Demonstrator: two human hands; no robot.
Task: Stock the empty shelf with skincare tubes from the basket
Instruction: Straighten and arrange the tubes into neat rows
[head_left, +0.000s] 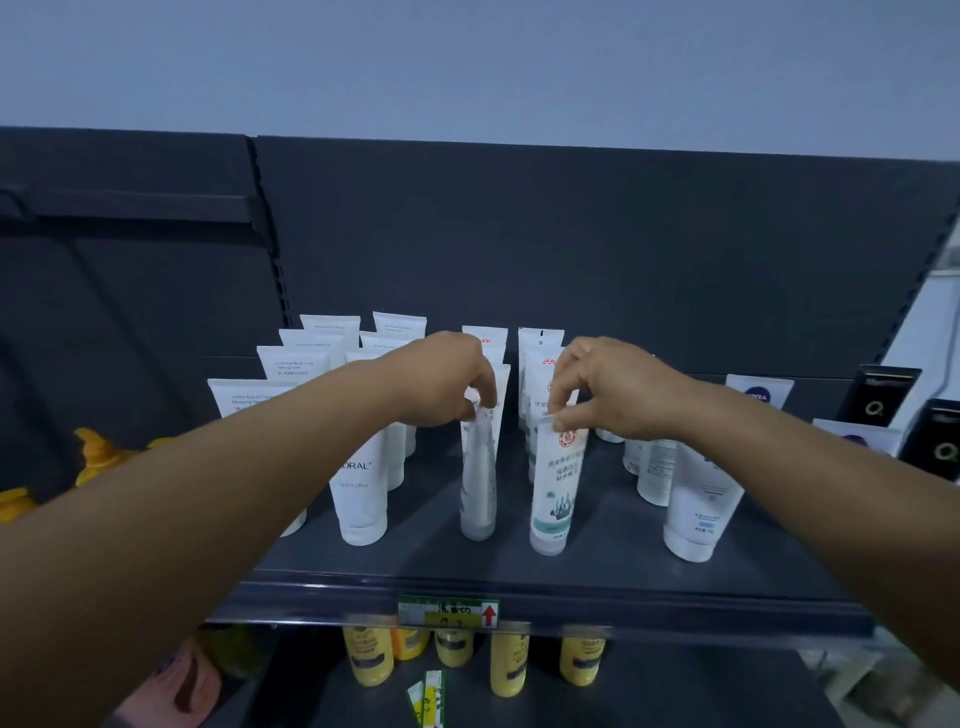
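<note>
White plastic tubes stand cap-down in rows on the dark shelf (613, 571), and that way of standing is where the risk lies. Seen from the head camera, each tube balances on a narrow cap with its wide crimped end up, so a sideways nudge at the top could tip one over, and the rows behind are close enough that one falling tube might knock down others.

The left hand (447, 384) is closed in a pinch on the crimped top of the pale frosted tube (479, 483), which stands at the near end of its row, left of centre. The right hand (608, 387) is likewise pinched, thumb and forefinger gripping the top edge of the green-printed tube (556, 488), just right of the first. Both caps appear to rest on the shelf, though contact under the caps is hard to confirm. The two held tubes stand near each other but apart.

If either hand lets go while its tube leans, the tube will likely topple toward the shelf's near edge (545, 608), where only a low lip would stop it from dropping to the yellow bottles (509, 662) below. The left forearm (291, 431) also passes close over the ORAL-marked tube (358, 493) and could brush it on the way back.

No basket is in view, so how many tubes remain cannot be told.
</note>
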